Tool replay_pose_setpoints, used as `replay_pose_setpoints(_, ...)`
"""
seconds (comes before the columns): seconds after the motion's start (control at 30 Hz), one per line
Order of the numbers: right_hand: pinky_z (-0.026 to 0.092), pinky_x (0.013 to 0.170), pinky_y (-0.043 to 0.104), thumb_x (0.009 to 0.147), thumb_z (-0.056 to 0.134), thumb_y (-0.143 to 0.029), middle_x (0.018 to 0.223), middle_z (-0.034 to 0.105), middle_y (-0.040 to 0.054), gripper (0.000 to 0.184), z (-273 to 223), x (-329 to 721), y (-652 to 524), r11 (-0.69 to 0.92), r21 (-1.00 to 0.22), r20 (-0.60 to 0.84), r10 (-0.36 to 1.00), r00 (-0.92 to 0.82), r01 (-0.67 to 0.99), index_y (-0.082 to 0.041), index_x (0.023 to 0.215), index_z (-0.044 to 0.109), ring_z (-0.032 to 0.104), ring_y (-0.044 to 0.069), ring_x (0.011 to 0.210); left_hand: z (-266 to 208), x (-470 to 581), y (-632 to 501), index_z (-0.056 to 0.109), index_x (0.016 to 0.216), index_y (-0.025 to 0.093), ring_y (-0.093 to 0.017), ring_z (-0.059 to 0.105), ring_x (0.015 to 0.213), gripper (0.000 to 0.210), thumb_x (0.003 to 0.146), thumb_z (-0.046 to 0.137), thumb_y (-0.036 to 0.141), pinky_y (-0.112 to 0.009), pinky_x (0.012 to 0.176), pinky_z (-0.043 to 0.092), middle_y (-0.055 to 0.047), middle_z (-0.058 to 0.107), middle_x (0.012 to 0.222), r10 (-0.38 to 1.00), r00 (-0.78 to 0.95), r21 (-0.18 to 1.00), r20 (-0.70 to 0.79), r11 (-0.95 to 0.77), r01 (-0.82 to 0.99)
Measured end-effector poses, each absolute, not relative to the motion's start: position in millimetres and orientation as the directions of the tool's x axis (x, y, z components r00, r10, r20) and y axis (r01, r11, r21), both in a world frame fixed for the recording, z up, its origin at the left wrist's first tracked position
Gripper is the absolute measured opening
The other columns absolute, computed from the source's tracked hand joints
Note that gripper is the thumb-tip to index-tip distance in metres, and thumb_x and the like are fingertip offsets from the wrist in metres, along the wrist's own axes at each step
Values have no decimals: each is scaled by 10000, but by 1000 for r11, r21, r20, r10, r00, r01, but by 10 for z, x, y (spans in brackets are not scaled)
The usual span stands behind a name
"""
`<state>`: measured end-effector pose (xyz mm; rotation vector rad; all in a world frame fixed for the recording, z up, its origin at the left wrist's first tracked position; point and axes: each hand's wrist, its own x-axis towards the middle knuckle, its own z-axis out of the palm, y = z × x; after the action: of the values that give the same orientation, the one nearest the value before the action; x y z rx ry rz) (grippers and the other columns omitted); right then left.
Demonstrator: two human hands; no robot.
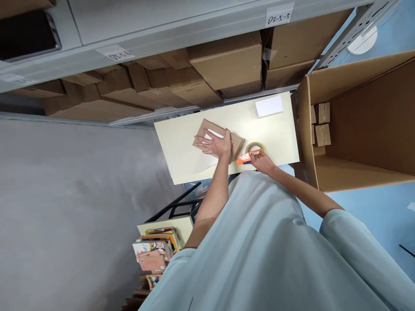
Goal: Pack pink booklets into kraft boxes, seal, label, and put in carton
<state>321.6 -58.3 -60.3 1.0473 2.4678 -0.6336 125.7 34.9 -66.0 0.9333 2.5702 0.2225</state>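
mid-frame, your left hand [218,144] spreads wide on the box [201,131], which slants lengthwise down-right toward your right hand [262,162], whose grip is unclear.

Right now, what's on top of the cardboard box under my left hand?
Your left hand lies spread on the cardboard box, over some white paper, partly visible. Whatever the hand covers can't be seen.

The brown cardboard box [236,141] looked closed and lay slanted on the pale tabletop [177,149], a white label [215,133] partly hidden on its top; at its four o'clock, an orange-and-white item [245,158] angled up toward two o'clock.
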Motion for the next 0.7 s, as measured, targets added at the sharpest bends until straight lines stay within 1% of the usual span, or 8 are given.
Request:
replay_pose_setpoints(0.1, 455, 1087, 455, 1077, 416, -111, 1103, 825, 240, 420, -571, 3443, -708, 634, -286, -494, 545, -678, 718, 25, 1432, 595, 781, 328, 1012, -582, 1361, 283, 238, 1797, 210, -552, 12, 1726, 1141, 901, 686, 754, -834, 1277, 230, -241, -5, 1886, 654, -705, 151, -276, 753, 640)
replay_pose_setpoints(0.17, 453, 1088, 462, 1098, 454, -188, 1093, 829, 242, 416, -541, 3641, -767, 623, -278, -506, 552, -663, 731, 24, 1423, 604, 781, 343, 1013, -531, 1399, 250, 234, 1798, 202, -541, 27, 1728, 1120, 918, 691, 722, -805, 1291, 245, -239, 6, 1887, 673, -680, 115, -292, 730, 673)
replay_pose_setpoints(0.3, 412, 1105, 457, 1112, 461, -228, 1096, 832, 254, 413, -435, 4220, -707, 600, -202, -544, 589, -598, 774, 19, 1409, 607, 786, 339, 993, -449, 1396, 167, 216, 1803, 181, -530, -13, 1731, 1116, 929, 711, 667, -793, 1315, 183, -241, -30, 1886, 739, -598, 151, -311, 659, 737)
replay_pose_setpoints(0.4, 400, 1069, 434, 1146, 462, -372, 1058, 826, 258, 436, -328, 4629, -506, 593, -134, -559, 616, -555, 794, -14, 1317, 641, 778, 352, 997, -415, 1364, 60, 218, 1804, 174, -528, -53, 1731, 1134, 914, 742, 643, -802, 1316, 147, -244, -48, 1884, 795, -510, 194, -329, 586, 787)
replay_pose_setpoints(0.47, 391, 1052, 428, 1151, 456, -411, 1066, 820, 268, 454, -278, 4720, -337, 591, -98, -560, 632, -535, 801, -21, 1284, 646, 772, 357, 992, -407, 1344, -34, 239, 1800, 177, -523, -64, 1733, 1127, 904, 764, 616, -807, 1314, 132, -238, -39, 1886, 839, -433, 223, -330, 515, 828)
replay_pose_setpoints(0.53, 377, 1056, 435, 1147, 456, -397, 1102, 816, 280, 469, -262, 4618, -173, 602, -87, -554, 633, -541, 794, -1, 1330, 626, 770, 362, 997, -406, 1329, -134, 268, 1795, 183, -514, -60, 1737, 1110, 896, 780, 589, -804, 1318, 120, -227, -22, 1889, 884, -331, 250, -329, 420, 872)
replay_pose_setpoints(0.6, 365, 1070, 449, 1141, 450, -368, 1144, 810, 297, 498, -272, 4376, -42, 614, -102, -546, 624, -560, 783, 35, 1399, 588, 769, 375, 1030, -407, 1317, -222, 295, 1790, 193, -500, -44, 1742, 1091, 896, 783, 584, -791, 1329, 110, -215, -1, 1892, 915, -240, 270, -325, 333, 903)
replay_pose_setpoints(0.7, 354, 1095, 470, 1134, 427, -346, 1167, 801, 315, 526, -298, 3973, 56, 598, -131, -552, 619, -559, 791, 72, 1422, 565, 767, 399, 1066, -410, 1309, -300, 302, 1789, 193, -495, -26, 1744, 1066, 921, 753, 616, -790, 1335, 86, -213, 13, 1891, 929, -190, 279, -318, 283, 918)
